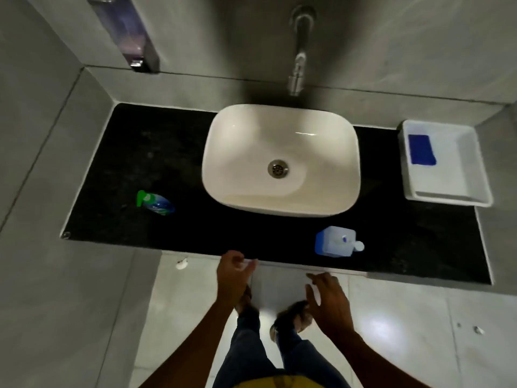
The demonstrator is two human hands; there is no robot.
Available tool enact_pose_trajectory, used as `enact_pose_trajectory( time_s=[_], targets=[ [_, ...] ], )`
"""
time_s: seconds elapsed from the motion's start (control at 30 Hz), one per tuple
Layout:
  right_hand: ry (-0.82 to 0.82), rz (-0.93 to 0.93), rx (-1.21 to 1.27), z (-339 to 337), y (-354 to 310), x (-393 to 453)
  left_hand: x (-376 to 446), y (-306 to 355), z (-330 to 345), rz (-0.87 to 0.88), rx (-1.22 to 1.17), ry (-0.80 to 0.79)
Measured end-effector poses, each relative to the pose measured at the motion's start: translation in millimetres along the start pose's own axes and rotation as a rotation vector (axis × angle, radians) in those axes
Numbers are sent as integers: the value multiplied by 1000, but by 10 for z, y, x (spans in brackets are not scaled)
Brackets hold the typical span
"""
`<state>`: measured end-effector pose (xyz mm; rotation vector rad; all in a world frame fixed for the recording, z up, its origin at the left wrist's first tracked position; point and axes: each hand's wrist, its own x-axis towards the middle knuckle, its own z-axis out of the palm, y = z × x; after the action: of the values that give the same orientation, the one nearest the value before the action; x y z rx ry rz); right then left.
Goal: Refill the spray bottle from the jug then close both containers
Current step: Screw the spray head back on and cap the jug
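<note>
A small spray bottle point(155, 203) with a green trigger head and blue label stands on the black counter point(145, 152), left of the basin. A translucent jug point(335, 241) with blue liquid and a white cap at its right side stands near the counter's front edge, right of centre. My left hand point(233, 273) hovers at the counter's front edge, fingers apart, holding nothing. Lower and to the right, my right hand point(327, 299) is open below the counter edge, short of the jug.
A white vessel basin point(281, 161) sits mid-counter under a wall tap point(298, 71). At the right end stands a white tray point(447, 166) with a blue cloth inside. A soap dispenser point(126, 32) hangs on the wall, upper left. Grey walls enclose both counter ends.
</note>
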<state>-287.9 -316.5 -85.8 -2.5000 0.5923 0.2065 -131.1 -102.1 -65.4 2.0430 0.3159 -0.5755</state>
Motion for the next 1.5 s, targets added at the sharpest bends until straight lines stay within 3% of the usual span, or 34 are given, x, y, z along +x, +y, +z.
enact_pose_trajectory(
  time_s=[0.1,0.2,0.3,0.43,0.53,0.7,0.8,0.97,1.2,1.5],
  targets=[
    [107,150,29,-258,323,24,-163,333,458,187,52,-260],
    [184,181,101,-454,463,270,-260,665,840,301,92,-372],
    [164,243,181,-630,450,597,-292,932,1120,336,110,-413],
    [46,219,72,-704,517,859,-227,1146,1348,366,145,-387],
    [55,200,85,-681,603,898,-170,1224,1417,390,223,-374],
    [303,310,525,-781,532,827,-93,1187,1400,433,220,-423],
    [425,236,646,-902,412,732,-48,1180,1383,433,208,-446],
    [536,72,636,-1068,166,666,-43,1197,1356,420,202,-483],
    [429,-122,315,-1045,-66,686,14,1178,1298,491,288,-488],
    [509,-40,257,-1002,-215,582,78,1172,1299,529,405,-520]
  ],
)
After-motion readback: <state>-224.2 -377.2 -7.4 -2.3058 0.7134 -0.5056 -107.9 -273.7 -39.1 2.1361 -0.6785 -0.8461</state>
